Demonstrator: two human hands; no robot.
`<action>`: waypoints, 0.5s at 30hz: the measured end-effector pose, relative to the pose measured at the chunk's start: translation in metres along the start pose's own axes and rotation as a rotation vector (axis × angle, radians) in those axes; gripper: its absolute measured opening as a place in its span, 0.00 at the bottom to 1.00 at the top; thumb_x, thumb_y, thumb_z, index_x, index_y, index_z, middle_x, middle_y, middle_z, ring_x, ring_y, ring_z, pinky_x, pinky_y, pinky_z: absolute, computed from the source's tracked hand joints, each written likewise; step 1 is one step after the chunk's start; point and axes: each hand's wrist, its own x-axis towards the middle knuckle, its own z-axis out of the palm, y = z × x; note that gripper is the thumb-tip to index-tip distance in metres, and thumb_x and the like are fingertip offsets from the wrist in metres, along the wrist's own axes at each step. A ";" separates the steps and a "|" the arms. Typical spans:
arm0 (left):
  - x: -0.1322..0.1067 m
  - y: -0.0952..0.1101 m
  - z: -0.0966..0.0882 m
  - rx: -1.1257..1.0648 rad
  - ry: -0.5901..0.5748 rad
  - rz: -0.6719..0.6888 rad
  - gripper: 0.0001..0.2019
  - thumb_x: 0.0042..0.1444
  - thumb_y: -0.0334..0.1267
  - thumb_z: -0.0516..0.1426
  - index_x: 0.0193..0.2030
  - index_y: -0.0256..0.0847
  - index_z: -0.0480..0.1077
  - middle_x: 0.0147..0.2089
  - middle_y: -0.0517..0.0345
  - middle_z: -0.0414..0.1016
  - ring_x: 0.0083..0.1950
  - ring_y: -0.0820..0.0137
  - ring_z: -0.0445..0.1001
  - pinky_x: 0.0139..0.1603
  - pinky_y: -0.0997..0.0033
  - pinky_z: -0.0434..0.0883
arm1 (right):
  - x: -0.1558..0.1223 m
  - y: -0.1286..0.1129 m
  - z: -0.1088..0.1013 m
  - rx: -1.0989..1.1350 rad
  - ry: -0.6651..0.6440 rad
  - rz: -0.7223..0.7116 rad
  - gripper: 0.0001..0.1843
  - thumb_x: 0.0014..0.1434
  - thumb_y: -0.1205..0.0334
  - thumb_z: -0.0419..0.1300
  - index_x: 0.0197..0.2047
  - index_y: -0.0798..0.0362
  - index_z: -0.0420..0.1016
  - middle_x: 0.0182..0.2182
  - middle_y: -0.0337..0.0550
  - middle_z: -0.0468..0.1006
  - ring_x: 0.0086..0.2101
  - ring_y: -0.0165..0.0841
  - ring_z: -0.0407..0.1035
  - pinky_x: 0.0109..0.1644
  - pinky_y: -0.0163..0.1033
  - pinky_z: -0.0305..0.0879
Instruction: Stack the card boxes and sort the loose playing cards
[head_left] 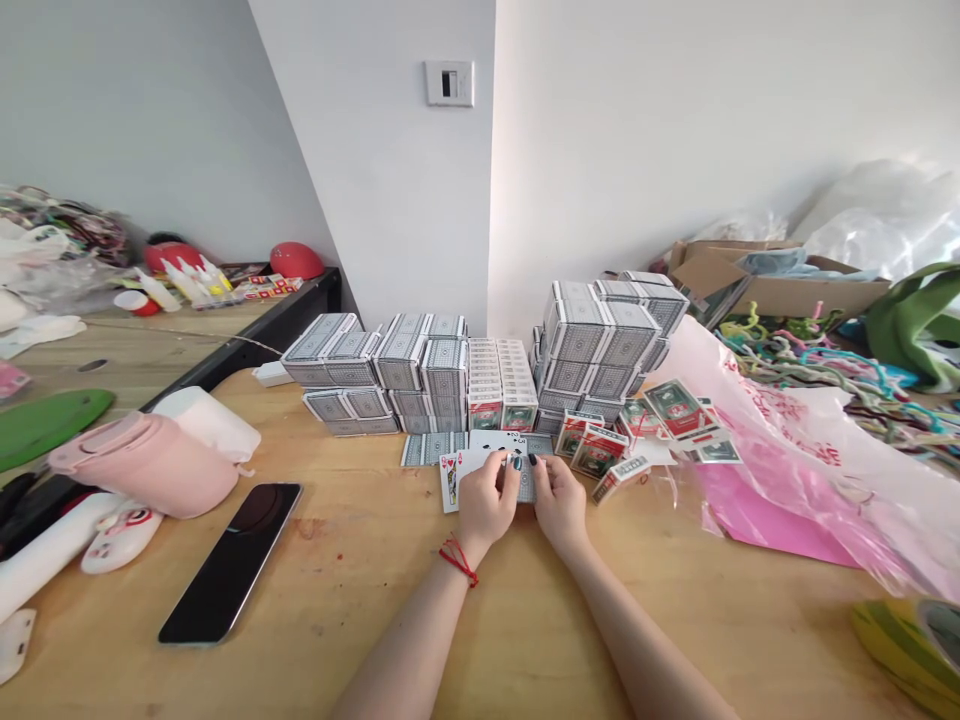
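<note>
Fingers closed, my left hand (pixel 486 500) and my right hand (pixel 559 500) grip playing cards (pixel 527 485) between them, grey patterned backs toward me. Face-up playing cards (pixel 449 485), a queen among them, lie under and beside the left hand. Just beyond the fingers are more face-up cards (pixel 487 439), with a 2 and a 3 showing. A spread of face-down cards (pixel 429 449) lies to their left. Several small card boxes (pixel 598 450) with red and green fronts stand by my right hand. My fingers partly hide the held cards.
Stacked card bundles (pixel 341 365) stand at the back left, taller card stacks (pixel 600 335) at the back right, with rows of card boxes (pixel 499 370) between. A phone (pixel 231 565) and pink cup (pixel 150 462) lie left; pink plastic (pixel 780 480) and tape (pixel 904 640) are right.
</note>
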 end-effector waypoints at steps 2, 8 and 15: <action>0.000 0.001 -0.001 -0.048 -0.024 0.010 0.15 0.58 0.40 0.45 0.50 0.40 0.63 0.21 0.62 0.65 0.21 0.75 0.64 0.23 0.77 0.59 | 0.001 0.001 0.000 0.076 0.011 0.044 0.23 0.55 0.44 0.47 0.36 0.56 0.69 0.19 0.41 0.72 0.18 0.29 0.62 0.21 0.32 0.57; 0.002 0.001 0.000 -0.080 0.061 -0.100 0.22 0.59 0.41 0.44 0.59 0.39 0.53 0.21 0.63 0.62 0.22 0.73 0.64 0.24 0.75 0.61 | 0.001 0.000 0.003 0.339 -0.127 0.021 0.21 0.56 0.51 0.50 0.49 0.54 0.58 0.16 0.32 0.64 0.14 0.27 0.58 0.16 0.31 0.56; 0.006 -0.006 -0.001 -0.103 0.166 -0.223 0.18 0.59 0.39 0.44 0.55 0.40 0.58 0.23 0.61 0.66 0.24 0.73 0.65 0.26 0.75 0.61 | 0.003 0.003 -0.002 0.084 0.193 -0.024 0.17 0.56 0.54 0.50 0.44 0.55 0.65 0.19 0.35 0.65 0.19 0.28 0.60 0.23 0.32 0.58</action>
